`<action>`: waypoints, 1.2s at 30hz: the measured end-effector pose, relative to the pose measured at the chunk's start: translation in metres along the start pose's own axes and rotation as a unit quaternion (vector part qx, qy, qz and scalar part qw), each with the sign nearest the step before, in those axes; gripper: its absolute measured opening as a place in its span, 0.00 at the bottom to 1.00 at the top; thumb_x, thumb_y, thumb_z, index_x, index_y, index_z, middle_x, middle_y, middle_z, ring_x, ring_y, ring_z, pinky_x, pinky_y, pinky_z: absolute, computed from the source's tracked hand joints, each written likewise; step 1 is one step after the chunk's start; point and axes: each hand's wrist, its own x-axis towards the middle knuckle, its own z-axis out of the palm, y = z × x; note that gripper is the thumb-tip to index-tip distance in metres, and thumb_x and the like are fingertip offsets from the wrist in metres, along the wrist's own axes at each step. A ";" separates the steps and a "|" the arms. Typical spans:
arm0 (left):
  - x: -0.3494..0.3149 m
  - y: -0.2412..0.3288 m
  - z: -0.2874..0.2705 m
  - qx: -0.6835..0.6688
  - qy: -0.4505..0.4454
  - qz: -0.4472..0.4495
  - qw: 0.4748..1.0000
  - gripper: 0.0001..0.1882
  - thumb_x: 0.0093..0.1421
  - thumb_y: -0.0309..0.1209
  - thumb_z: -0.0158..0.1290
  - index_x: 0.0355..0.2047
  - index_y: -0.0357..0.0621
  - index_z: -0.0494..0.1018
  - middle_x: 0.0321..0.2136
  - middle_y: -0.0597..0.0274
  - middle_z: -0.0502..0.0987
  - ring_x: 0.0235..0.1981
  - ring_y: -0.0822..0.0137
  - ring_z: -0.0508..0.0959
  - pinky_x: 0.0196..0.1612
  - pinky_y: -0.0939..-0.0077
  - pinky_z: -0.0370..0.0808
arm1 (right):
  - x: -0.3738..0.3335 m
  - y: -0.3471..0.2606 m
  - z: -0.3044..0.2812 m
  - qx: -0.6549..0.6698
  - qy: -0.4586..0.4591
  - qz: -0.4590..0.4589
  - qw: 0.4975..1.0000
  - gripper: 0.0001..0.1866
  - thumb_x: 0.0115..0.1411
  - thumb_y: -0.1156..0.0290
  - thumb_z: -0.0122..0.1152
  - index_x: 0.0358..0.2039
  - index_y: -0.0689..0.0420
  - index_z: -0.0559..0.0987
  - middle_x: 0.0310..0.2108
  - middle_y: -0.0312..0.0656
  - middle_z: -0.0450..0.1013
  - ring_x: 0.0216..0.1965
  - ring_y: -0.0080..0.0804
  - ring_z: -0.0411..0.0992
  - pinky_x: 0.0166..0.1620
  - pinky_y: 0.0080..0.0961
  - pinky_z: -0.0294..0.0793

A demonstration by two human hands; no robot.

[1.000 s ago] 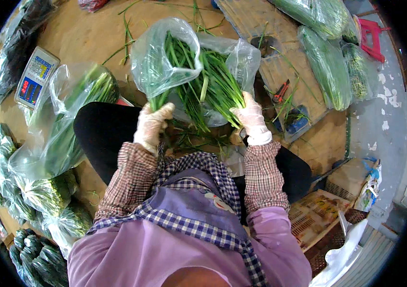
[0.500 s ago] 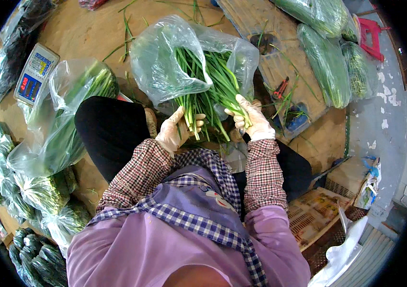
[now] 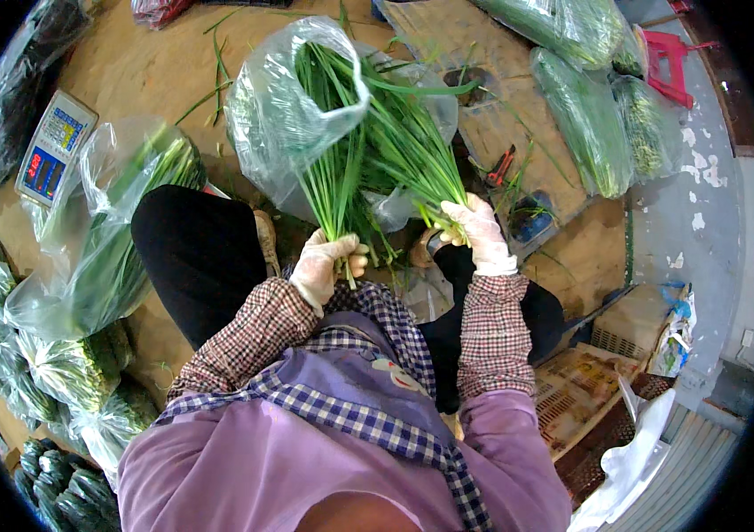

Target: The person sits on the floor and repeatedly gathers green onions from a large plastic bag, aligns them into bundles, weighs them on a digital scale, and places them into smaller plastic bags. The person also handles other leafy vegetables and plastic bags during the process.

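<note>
The left hand (image 3: 328, 262) and right hand (image 3: 475, 230) had split the chives (image 3: 377, 160) into two clamped bunches (gloved), half out of the plastic bag (image 3: 279, 115).

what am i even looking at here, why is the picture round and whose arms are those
The picture comes from a wide fisheye camera worn on a person's head, looking down, so the edges bend into a circle. The arms coming up from the bottom are that person's own, in checked sleeves and thin gloves. The left hand grips one bunch of long green chives by the cut ends. The right hand holds a second bunch. The leafy tops of both bunches sit in a clear plastic bag. Around them on the brown floor lie a small digital scale, more bagged greens to the left, and other filled bags at the upper right.
</note>
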 end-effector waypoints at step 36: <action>-0.126 0.067 0.005 -0.052 -0.082 0.050 0.994 0.27 0.48 0.30 0.53 0.46 0.28 0.61 0.20 0.66 0.65 0.13 0.80 0.60 0.15 0.88 0.59 | -0.005 -0.069 0.028 -0.072 0.149 -0.247 0.955 0.18 0.58 0.59 0.45 0.34 0.59 0.76 0.28 0.38 0.74 0.28 0.22 0.70 0.31 0.17 0.68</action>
